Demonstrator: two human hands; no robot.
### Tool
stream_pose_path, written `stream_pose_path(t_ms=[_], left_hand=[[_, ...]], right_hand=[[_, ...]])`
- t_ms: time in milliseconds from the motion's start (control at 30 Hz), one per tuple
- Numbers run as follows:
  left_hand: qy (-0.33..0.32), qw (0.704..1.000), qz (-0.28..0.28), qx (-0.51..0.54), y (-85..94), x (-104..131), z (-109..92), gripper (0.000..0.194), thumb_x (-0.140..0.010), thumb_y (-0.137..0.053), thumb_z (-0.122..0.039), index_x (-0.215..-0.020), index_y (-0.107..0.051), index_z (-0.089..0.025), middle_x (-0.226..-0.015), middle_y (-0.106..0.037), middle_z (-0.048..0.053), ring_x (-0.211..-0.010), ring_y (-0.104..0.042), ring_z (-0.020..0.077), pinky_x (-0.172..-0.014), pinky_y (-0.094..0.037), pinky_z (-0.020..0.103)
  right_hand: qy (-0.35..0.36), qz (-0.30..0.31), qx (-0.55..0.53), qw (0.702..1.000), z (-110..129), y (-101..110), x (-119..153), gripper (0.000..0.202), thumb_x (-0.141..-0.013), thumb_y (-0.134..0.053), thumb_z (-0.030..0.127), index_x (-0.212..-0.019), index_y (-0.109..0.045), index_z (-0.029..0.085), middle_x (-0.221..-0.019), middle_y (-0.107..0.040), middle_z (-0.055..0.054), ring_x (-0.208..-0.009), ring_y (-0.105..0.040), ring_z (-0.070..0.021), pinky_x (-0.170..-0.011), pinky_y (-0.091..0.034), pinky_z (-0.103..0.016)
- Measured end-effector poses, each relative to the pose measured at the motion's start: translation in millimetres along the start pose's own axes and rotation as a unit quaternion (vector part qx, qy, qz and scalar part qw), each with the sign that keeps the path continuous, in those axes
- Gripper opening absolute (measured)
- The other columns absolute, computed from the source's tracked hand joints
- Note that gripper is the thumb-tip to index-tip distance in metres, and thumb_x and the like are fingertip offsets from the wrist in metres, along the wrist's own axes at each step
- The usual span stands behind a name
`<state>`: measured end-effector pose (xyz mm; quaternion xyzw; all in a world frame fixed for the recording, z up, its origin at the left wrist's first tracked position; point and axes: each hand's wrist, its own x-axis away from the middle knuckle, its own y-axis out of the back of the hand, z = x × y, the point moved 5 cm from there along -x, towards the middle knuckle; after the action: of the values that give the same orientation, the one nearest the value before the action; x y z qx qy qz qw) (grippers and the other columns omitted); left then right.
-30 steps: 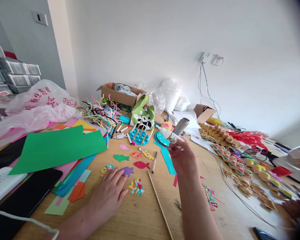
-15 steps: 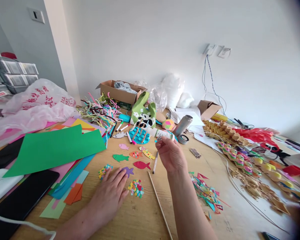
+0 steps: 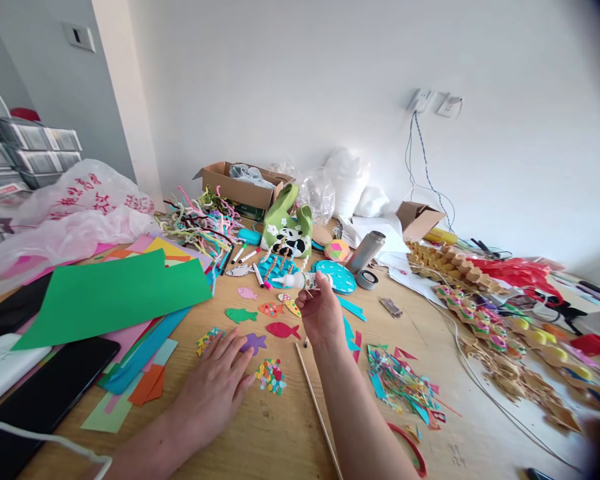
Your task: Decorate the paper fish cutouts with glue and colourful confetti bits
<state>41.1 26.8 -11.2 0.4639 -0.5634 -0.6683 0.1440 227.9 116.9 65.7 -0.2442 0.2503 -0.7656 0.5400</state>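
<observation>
My left hand (image 3: 215,380) lies on the wooden table with its fingers stretched out, fingertips at the edge of a purple paper fish (image 3: 253,343). My right hand (image 3: 323,313) is raised over the table, closed round a white squeeze bottle (image 3: 296,280) whose nozzle points left. A small thin stick seems to show at its fingertips. Close to the left hand are two piles of paper dots, one mostly yellow and blue (image 3: 209,340), one mixed (image 3: 271,377). Farther off lie a red fish (image 3: 283,331), a green fish (image 3: 241,315), an orange dotted fish (image 3: 271,309) and a pink fish (image 3: 247,293).
A wooden stick (image 3: 317,410) lies beside my right forearm. Paper scraps (image 3: 403,377) and red-handled scissors (image 3: 411,448) are to the right. Green paper (image 3: 120,293) tops a stack at left. Behind stand a steel bottle (image 3: 367,250), a panda bag (image 3: 287,230) and a carton (image 3: 240,190).
My right hand has moved left and slightly nearer, and the bottle's nozzle has come into view, pointing left. My left hand has slid slightly left off most of the purple fish.
</observation>
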Motion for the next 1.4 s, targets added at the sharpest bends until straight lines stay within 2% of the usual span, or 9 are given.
stream_pose_path(t_ms=[133,267,467,633,733,933,1133,1400], left_hand=[[0.022,0.999,0.038,0.018,-0.5,-1,0,0.033,-0.096,-0.048,-0.038,-0.117,-0.066,-0.021,-0.126,-0.065,0.009,-0.130,-0.049,0.0292,-0.110,-0.040,0.054],[0.027,0.998,0.041,0.027,2.9,0,1,0.039,-0.097,-0.046,-0.041,-0.125,-0.062,-0.021,-0.132,-0.061,0.010,-0.132,-0.046,0.0296,-0.110,-0.040,0.052],[0.028,0.998,0.035,0.041,6.5,0,1,0.034,-0.096,-0.047,-0.039,-0.119,-0.065,-0.022,-0.127,-0.064,0.009,-0.129,-0.048,0.0287,-0.109,-0.040,0.051],[0.024,0.998,0.048,0.021,7.8,-1,-1,0.034,-0.095,-0.048,-0.039,-0.119,-0.066,-0.021,-0.127,-0.065,0.009,-0.126,-0.051,0.0298,-0.107,-0.041,0.052],[0.025,0.998,0.049,0.004,8.9,-2,0,0.034,-0.095,-0.049,-0.038,-0.119,-0.066,-0.021,-0.126,-0.065,0.010,-0.124,-0.053,0.0296,-0.106,-0.043,0.051],[0.043,0.998,0.046,0.014,11.4,0,-1,0.037,-0.095,-0.048,-0.041,-0.122,-0.065,-0.023,-0.126,-0.064,0.011,-0.125,-0.051,0.0308,-0.106,-0.041,0.053],[0.057,0.997,0.060,0.004,8.8,3,-1,0.041,-0.093,-0.051,-0.046,-0.130,-0.061,-0.029,-0.131,-0.061,0.010,-0.128,-0.048,0.0332,-0.107,-0.039,0.056],[0.052,0.997,0.063,0.008,7.5,5,-1,0.041,-0.094,-0.050,-0.049,-0.127,-0.063,-0.030,-0.133,-0.060,0.010,-0.131,-0.045,0.0340,-0.108,-0.037,0.056]], right_hand=[[0.027,0.005,0.089,0.996,-15,7,2,0.045,-0.058,-0.084,0.049,-0.072,-0.054,0.020,-0.057,-0.054,0.007,-0.045,-0.045,-0.0069,-0.041,-0.035,-0.020],[0.066,0.019,0.175,0.982,-20,19,2,0.042,-0.068,-0.078,0.054,-0.074,-0.055,0.019,-0.054,-0.051,0.007,-0.045,-0.043,-0.0073,-0.045,-0.035,-0.022],[0.133,-0.032,0.170,0.976,-7,26,2,0.043,-0.067,-0.078,0.053,-0.073,-0.051,0.020,-0.057,-0.049,0.008,-0.047,-0.042,-0.0073,-0.045,-0.035,-0.021],[0.156,-0.025,0.198,0.968,-9,25,5,0.041,-0.073,-0.073,0.054,-0.072,-0.050,0.020,-0.058,-0.048,0.007,-0.047,-0.043,-0.0081,-0.045,-0.035,-0.022],[0.172,0.000,0.263,0.949,-14,23,7,0.041,-0.076,-0.069,0.056,-0.072,-0.051,0.019,-0.060,-0.052,0.005,-0.049,-0.045,-0.0091,-0.046,-0.036,-0.022],[0.218,0.031,0.391,0.894,-21,18,13,0.040,-0.079,-0.064,0.055,-0.069,-0.051,0.019,-0.058,-0.050,0.004,-0.053,-0.046,-0.0114,-0.049,-0.037,-0.023],[0.236,0.059,0.455,0.857,-28,16,17,0.035,-0.079,-0.063,0.050,-0.066,-0.047,0.021,-0.056,-0.049,0.005,-0.051,-0.043,-0.0108,-0.049,-0.034,-0.023],[0.265,0.086,0.503,0.818,-19,2,27,0.032,-0.078,-0.062,0.046,-0.065,-0.045,0.022,-0.053,-0.049,0.004,-0.050,-0.042,-0.0112,-0.049,-0.033,-0.023]])
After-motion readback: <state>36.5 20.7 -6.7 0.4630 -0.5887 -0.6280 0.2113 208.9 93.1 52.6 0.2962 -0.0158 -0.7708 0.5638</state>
